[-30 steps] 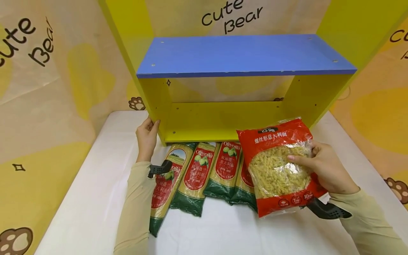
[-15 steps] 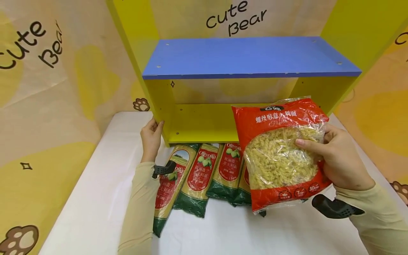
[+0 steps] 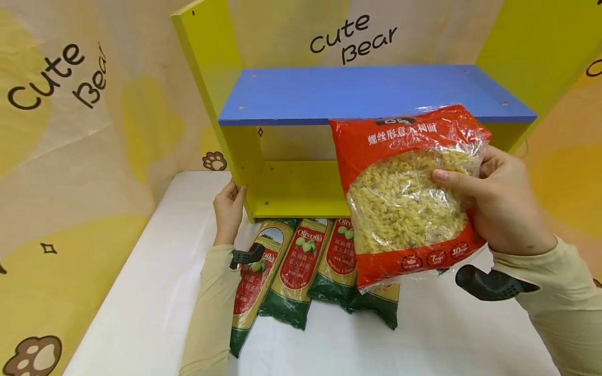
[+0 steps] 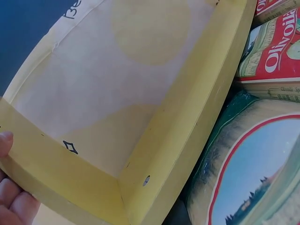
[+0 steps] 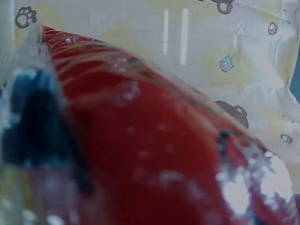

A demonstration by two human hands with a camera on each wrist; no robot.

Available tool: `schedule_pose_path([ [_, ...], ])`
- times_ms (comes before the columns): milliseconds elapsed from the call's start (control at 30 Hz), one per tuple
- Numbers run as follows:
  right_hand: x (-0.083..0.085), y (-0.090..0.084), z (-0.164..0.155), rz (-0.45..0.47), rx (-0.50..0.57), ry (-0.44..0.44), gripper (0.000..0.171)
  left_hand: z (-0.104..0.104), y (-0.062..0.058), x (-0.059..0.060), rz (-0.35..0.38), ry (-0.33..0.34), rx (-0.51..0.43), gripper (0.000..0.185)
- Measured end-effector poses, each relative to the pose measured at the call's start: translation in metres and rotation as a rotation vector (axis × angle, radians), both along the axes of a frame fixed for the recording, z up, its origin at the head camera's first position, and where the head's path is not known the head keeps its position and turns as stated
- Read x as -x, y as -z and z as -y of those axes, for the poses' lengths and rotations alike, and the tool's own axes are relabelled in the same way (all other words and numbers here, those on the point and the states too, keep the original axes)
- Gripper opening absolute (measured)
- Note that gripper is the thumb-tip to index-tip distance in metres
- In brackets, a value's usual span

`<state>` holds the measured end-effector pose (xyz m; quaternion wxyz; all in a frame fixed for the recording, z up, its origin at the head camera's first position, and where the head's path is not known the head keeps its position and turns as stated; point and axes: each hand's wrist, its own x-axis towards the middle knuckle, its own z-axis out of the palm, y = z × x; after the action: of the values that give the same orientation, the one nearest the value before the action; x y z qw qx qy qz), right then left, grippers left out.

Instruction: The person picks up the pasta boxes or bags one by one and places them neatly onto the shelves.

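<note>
My right hand grips a red bag of spiral pasta by its right side and holds it upright in the air, in front of the yellow shelf unit with a blue top board. The bag's red plastic fills the right wrist view. My left hand holds the lower left front edge of the shelf's side panel; its fingertips show at that corner. Several long packets of spaghetti lie side by side on the white table below the shelf.
A printed cloth backdrop with bear paws and lettering hangs behind and on both sides. The shelf's lower compartment is open at the front. The spaghetti packets press against the shelf's front edge.
My right hand has lifted the red pasta bag off the spaghetti packets, up and toward the shelf opening. The left hand stays on the shelf's side panel.
</note>
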<state>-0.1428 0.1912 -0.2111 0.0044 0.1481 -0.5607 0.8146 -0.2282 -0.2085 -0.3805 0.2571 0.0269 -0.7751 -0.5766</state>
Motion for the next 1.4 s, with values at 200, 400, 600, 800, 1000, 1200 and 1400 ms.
schedule_pose_path([
  [200,0.009,-0.026,0.023,-0.055,0.017,0.052,0.018,0.0,0.002,0.002,0.003,0.001,-0.009,0.031],
  [400,0.026,-0.046,0.044,-0.033,0.104,0.02,0.023,-0.001,0.0,0.0,0.007,-0.004,-0.015,0.03],
  [600,0.052,-0.067,0.071,0.035,0.169,0.031,0.032,-0.002,0.0,-0.001,-0.01,-0.003,-0.004,0.03],
  [800,0.081,-0.083,0.096,0.143,0.182,0.105,0.027,-0.002,-0.001,-0.003,-0.003,-0.003,0.002,0.03],
  [1000,0.107,-0.094,0.119,0.286,0.183,0.137,0.027,-0.002,-0.003,-0.005,-0.009,-0.01,0.045,0.03],
  [1200,0.13,-0.094,0.14,0.307,0.103,0.185,0.026,0.0,0.0,-0.003,-0.044,-0.006,0.063,0.029],
  [1400,0.146,-0.092,0.152,0.303,0.026,0.122,0.015,-0.001,0.002,-0.001,-0.053,-0.005,0.042,0.031],
])
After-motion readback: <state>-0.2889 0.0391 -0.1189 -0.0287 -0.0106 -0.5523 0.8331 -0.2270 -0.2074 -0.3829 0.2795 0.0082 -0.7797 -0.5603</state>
